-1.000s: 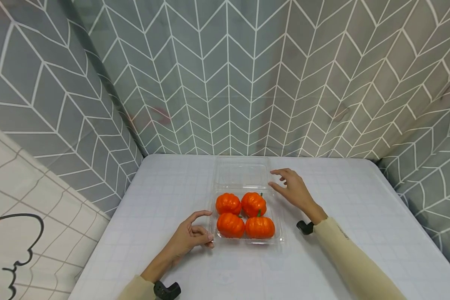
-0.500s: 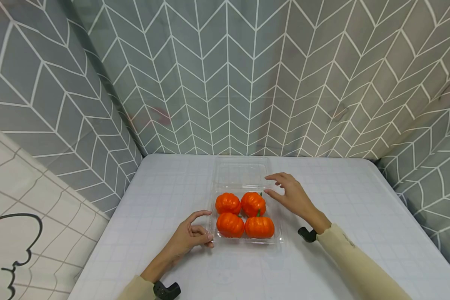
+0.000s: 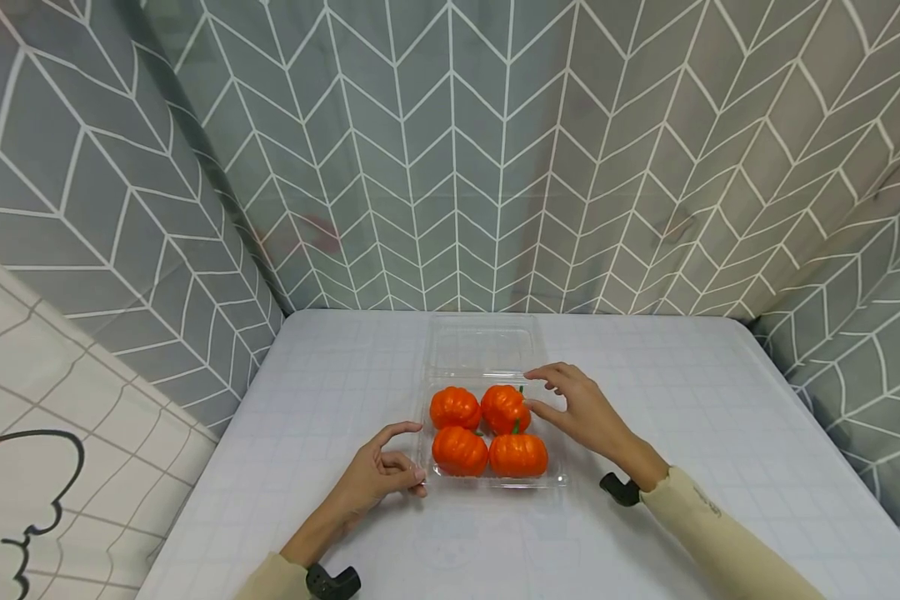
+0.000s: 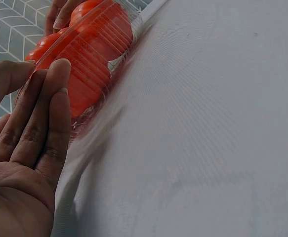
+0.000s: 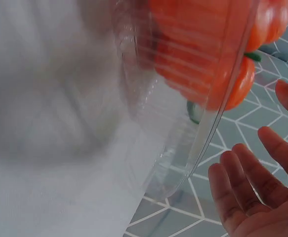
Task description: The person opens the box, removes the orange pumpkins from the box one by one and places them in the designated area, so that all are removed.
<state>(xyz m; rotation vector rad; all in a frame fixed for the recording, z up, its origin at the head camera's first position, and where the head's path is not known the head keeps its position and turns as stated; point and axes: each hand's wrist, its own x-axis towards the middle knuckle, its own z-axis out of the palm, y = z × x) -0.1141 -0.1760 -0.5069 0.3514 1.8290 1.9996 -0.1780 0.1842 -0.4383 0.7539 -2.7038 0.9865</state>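
Far left, a black line drawing (image 3: 83, 458) on a white gridded panel (image 3: 142, 433) is cut off by the edge. The left sleeve (image 3: 273, 577) and the black wrist device (image 3: 333, 583) beside it run to the lower edge. The left hand (image 3: 375, 473) has its fingers bent, tips at the left rim of a clear plastic container (image 3: 558, 481); whether they pinch the rim or merely touch it cannot be told.

The container sits on the white surface (image 3: 330, 375), its transparent lid (image 3: 483, 342) folded back and hard to make out against the white. Inside, left to right, are two orange pumpkins (image 3: 460, 451), one behind the other, then two more (image 3: 519, 456). Green stems show, some partly hidden.

The right hand (image 3: 581, 404) is at the container's right side, fingers apart and holding nothing; its thumb overlaps the back right pumpkin's edge in the head view, contact uncertain, and is cut off in the right wrist view. Far right, a small dark mark (image 3: 707, 502) on the right sleeve (image 3: 750, 546) is illegible.
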